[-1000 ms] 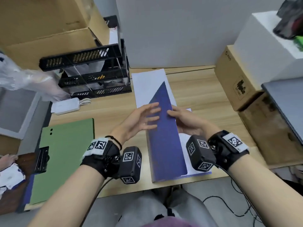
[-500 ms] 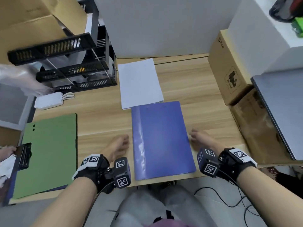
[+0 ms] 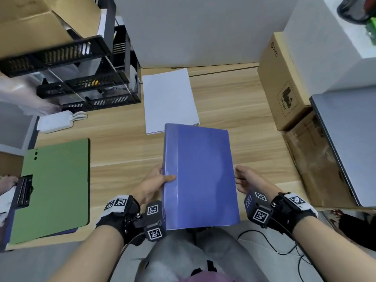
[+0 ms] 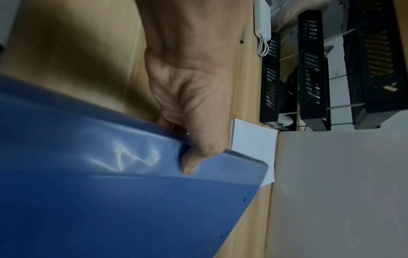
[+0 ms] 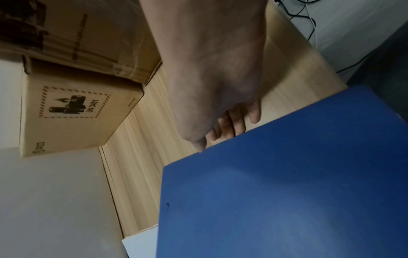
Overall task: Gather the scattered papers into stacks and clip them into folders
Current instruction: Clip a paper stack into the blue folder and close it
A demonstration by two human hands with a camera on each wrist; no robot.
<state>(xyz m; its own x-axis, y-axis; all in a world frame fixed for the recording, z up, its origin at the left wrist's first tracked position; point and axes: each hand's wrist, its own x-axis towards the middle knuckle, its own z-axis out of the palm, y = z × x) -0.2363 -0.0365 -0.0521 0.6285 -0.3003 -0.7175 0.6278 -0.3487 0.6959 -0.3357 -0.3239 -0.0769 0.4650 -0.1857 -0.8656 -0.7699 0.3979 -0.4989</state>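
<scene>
Pinching the spine edge of the closed blue folder [image 3: 200, 176] with thumb on top, the left hand [image 3: 151, 185] tilts it off the surface [image 3: 234, 102], presumably to carry it aside. The right hand [image 3: 247, 180], its grip loose and empty, steadies the opposite edge; the white paper stack [image 3: 169, 100] lies just beyond, partly overlapped, awaiting filing.

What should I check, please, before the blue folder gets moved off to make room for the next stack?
1. Left hand grip on blue folder: ok, thumb on top at its left edge.
2. Right hand holding it: cannot tell, fingers at the right edge.
3. Folder closed: ok.
4. White paper stack squared: ok.
5. Green folder out of the way: ok.
6. Papers clipped inside: cannot tell.
</scene>
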